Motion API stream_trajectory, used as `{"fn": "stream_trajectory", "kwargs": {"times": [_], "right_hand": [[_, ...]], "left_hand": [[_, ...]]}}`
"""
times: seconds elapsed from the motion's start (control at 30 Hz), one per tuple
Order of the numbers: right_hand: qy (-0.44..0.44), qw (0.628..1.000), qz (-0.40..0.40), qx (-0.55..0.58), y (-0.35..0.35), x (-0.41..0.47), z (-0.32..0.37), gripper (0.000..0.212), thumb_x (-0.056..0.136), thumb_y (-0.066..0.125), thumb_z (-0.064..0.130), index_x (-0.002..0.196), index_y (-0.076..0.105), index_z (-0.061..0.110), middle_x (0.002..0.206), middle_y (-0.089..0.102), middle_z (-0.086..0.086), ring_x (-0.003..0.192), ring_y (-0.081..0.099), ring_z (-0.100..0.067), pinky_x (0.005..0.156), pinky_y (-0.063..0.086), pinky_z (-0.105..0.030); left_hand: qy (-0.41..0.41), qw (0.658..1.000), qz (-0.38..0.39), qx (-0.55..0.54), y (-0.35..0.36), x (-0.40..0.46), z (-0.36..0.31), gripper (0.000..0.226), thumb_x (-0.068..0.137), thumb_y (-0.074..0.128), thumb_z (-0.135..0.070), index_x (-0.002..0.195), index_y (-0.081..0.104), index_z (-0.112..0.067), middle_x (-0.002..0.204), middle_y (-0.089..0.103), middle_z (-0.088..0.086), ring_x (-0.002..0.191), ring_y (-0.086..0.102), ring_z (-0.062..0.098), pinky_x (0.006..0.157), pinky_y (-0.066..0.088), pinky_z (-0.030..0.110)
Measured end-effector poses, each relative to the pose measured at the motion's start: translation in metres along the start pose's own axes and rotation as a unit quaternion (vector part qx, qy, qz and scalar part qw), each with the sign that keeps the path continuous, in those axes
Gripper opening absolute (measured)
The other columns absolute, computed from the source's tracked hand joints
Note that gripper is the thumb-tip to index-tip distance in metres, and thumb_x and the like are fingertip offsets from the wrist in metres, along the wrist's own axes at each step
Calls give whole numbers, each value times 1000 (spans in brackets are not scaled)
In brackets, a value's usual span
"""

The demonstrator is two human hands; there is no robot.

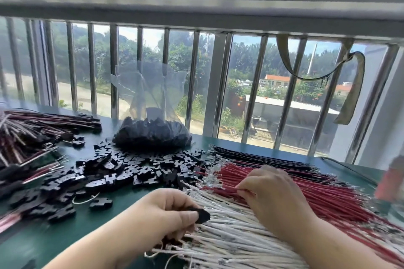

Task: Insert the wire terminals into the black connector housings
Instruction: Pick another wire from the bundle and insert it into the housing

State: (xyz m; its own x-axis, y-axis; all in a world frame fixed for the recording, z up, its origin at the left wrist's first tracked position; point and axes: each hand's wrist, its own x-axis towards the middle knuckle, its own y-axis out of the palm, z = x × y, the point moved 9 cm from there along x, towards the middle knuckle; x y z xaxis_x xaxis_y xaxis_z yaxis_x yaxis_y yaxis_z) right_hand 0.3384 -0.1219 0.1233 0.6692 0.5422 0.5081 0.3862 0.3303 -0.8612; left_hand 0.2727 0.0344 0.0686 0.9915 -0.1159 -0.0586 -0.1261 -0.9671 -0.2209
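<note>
Green counter (135, 199) seen from the head camera, strewn with loose black connector housings (122, 170) and, behind them, a clear bag (152, 133) holding more. Left hand (168, 214) curled, pinching one black housing (202, 215) between thumb and fingers, just above the white wires (236, 236). Right hand (273, 194) resting over the wire fan, fingertips pinching a single red wire (227, 190) at the near edge of the red wires (317, 194). Black wires (262, 157) laid beyond the red ones, with metal terminals showing at the left ends of all three bundles. Finished wire assemblies (32, 129) piled at far left. Barred window (196, 83) behind the counter, a strap (349, 85) hanging on it at right. Likely step: lifting out one red wire to bring its terminal to the held housing. Possible trouble from here: a neighbouring terminal snagging and dragging extra wires out of the fan; a terminal entering the wrong cavity or turned the wrong way, so failing to latch; a thin terminal bending under a skewed push; the small housing slipping from the pinch into the loose pile. No brand, label or readable writing anywhere in view.
</note>
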Motion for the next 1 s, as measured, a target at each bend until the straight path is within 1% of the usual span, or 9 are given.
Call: {"fn": "stream_trajectory", "kwargs": {"times": [0.07, 0.13, 0.23, 0.33, 0.43, 0.47, 0.6, 0.7, 1.0], "right_hand": [[8, 1000, -27, 1, -13, -1, -3, 16, 93, 54, 30, 96, 71, 28, 88, 68, 14, 83, 58, -3, 86, 46, -20], [38, 994, -96, 41, -35, -6, -9, 17, 92, 57, 22, 102, 69, 22, 87, 68, 14, 77, 59, -1, 77, 43, -11], [51, 964, -141, 219, -59, -20, -7, 33, 88, 57, 7, 105, 69, 33, 76, 66, 18, 69, 62, 1, 60, 44, -4], [15, 938, 16, 346, -46, -27, 25, 48, 85, 62, 9, 99, 65, 54, 83, 68, 22, 72, 62, 5, 62, 44, -4], [12, 915, 105, 390, -28, -33, 42, 18, 76, 71, 30, 80, 73, 47, 85, 69, 16, 64, 59, 5, 57, 44, -8], [15, 912, 109, 395, -26, -32, 42, 9, 71, 72, 40, 77, 74, 46, 84, 68, 16, 65, 59, 4, 58, 45, -9], [2, 929, 91, 359, -22, -29, 38, 17, 64, 65, 57, 77, 72, 48, 82, 66, 21, 78, 62, 1, 73, 48, -14], [4, 944, 80, 319, -21, -31, 39, 5, 73, 70, 48, 77, 71, 49, 84, 64, 24, 83, 62, 0, 77, 48, -16], [28, 939, 58, 338, -27, -34, 34, 17, 71, 76, 36, 71, 71, 52, 81, 62, 18, 79, 60, -1, 72, 48, -13]], "left_hand": [[-4, 1000, 7, -15, 0, -1, 0, 18, 88, 61, -6, 75, 69, -14, 63, 65, 1, 57, 54, 11, 57, 43, 21], [-3, 1000, 15, -19, 0, -1, 0, 19, 88, 61, -7, 74, 70, -15, 64, 65, 1, 58, 55, 11, 57, 43, 20], [9, 1000, 23, -15, 2, -2, -2, 18, 87, 63, -12, 74, 73, -20, 65, 65, 2, 60, 55, 12, 58, 41, 19], [26, 999, 35, -5, 2, -4, -6, 10, 74, 68, -25, 81, 73, -19, 67, 66, 1, 64, 56, 12, 66, 41, 24], [42, 997, 60, 4, 2, -3, -6, 21, 66, 71, -37, 82, 73, -24, 70, 68, -2, 66, 59, 11, 68, 43, 24], [47, 996, 73, 2, 3, -3, -7, 23, 64, 72, -40, 82, 73, -26, 70, 68, -2, 67, 60, 11, 67, 44, 22], [55, 995, 81, 2, 2, -1, -10, 26, 64, 73, -41, 85, 73, -26, 69, 68, -2, 66, 62, 10, 65, 45, 20], [72, 994, 76, 16, 1, -1, -11, 30, 64, 71, -45, 86, 72, -24, 70, 68, -2, 66, 61, 10, 66, 43, 23], [100, 989, 102, -48, 3, -3, -14, 36, 64, 80, -40, 89, 73, -15, 71, 69, 3, 64, 61, 11, 62, 46, 17]]}}
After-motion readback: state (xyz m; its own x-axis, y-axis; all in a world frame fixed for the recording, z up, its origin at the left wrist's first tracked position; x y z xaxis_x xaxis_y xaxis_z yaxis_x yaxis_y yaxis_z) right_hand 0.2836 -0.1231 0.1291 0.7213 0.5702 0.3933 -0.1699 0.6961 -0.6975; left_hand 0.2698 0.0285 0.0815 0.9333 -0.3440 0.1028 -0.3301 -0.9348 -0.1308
